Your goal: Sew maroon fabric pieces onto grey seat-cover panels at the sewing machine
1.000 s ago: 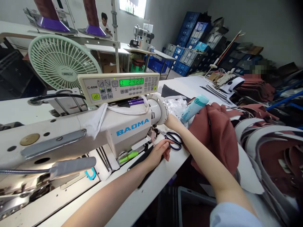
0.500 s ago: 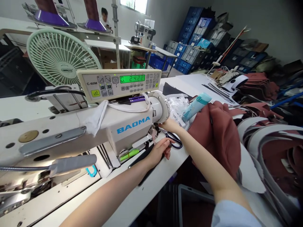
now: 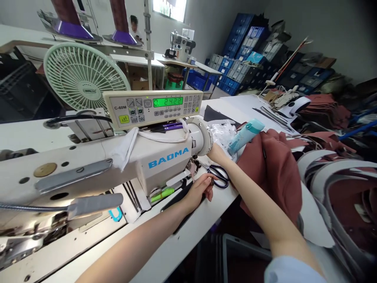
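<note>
A white sewing machine [image 3: 165, 161] marked BAOMA stretches across the left and middle, with a control panel [image 3: 156, 108] on top. My left hand [image 3: 200, 192] is at the table edge below the machine's right end, fingers curled around something small and dark that I cannot make out. My right hand [image 3: 215, 152] reaches behind the round handwheel [image 3: 204, 135]; its fingers are hidden there. Black-handled scissors [image 3: 219, 177] lie on the table between my two hands. Beside my left wrist is a dark flat object [image 3: 176, 198], partly covered by the arm.
A green fan [image 3: 88, 78] stands behind the machine. Right of the handwheel are clear plastic wrap [image 3: 222, 131], a turquoise bottle [image 3: 246, 135] and reddish-brown fabric [image 3: 271, 169]. A person [image 3: 134, 29] is in the far background. A bin [image 3: 244, 255] stands below the table.
The whole view has shifted slightly, so the machine and fan appear a little further right. Both hands stay in nearly the same places beside the machine.
</note>
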Demonstrator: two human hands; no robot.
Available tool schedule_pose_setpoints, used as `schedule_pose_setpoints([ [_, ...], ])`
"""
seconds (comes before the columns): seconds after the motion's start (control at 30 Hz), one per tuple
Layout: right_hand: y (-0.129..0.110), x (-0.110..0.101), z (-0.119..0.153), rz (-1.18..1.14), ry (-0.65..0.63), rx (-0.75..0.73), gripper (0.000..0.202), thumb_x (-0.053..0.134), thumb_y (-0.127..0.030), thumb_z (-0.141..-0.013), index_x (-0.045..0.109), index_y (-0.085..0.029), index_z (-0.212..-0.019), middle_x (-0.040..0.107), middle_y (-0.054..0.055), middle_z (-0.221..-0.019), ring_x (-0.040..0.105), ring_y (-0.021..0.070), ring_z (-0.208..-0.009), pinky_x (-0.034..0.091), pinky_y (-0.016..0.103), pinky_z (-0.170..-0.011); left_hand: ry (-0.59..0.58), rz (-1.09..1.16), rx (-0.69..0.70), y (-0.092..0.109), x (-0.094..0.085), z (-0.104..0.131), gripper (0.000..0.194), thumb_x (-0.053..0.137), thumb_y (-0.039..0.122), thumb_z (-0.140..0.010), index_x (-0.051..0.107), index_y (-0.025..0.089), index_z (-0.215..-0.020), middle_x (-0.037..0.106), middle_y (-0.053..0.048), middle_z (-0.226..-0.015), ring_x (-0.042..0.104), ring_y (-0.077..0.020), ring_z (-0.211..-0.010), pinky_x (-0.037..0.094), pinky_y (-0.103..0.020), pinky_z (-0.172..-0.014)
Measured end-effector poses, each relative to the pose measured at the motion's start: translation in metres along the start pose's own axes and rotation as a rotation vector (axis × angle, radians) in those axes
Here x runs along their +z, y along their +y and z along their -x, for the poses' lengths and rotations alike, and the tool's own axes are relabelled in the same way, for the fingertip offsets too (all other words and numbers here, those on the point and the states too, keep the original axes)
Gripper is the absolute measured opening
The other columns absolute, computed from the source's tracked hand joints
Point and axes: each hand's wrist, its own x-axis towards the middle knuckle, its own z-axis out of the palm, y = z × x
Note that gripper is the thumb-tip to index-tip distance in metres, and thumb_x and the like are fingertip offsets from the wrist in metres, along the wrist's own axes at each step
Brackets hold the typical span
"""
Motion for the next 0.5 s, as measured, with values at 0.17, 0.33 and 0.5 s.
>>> schedule_pose_setpoints([
  [0.17,0.010,-0.011,0.034,-0.091,-0.138,-0.036,0.036,0.077,-0.039,-0.070,0.065,-0.021,-0.098,0.065,-0.001,-0.085,0.056,0.0151,-0.069,0.041,0.024,-0.062,0.007,-0.010,0.030,-0.001,-0.001,0.000,0.052,0.049,0.062,-0.088,0.052,0.015,-0.110,0.042,0.007,-0.058,0.050,-0.0101,-0.052,0.033,-0.023,-0.057],
  [0.33,0.003,0.012,0.030,-0.112,-0.097,0.080,0.036,0.076,-0.048,-0.069,0.057,-0.020,-0.078,0.056,-0.003,-0.070,0.049,0.0137,-0.062,0.034,0.025,-0.055,0.013,-0.003,0.036,-0.002,-0.002,0.000,0.051,0.049,0.062,-0.089,0.050,0.017,-0.113,0.047,0.006,-0.059,0.051,-0.0106,-0.054,0.035,-0.023,-0.059],
  [0.5,-0.009,0.000,0.000,-0.150,-0.082,0.062,0.030,0.075,-0.044,-0.079,0.062,-0.017,-0.077,0.061,-0.002,-0.071,0.055,0.0137,-0.062,0.045,0.026,-0.057,0.037,0.010,0.044,-0.006,-0.003,-0.003,0.052,0.050,0.062,-0.088,0.051,0.017,-0.112,0.046,0.006,-0.061,0.050,-0.0098,-0.052,0.035,-0.023,-0.056],
])
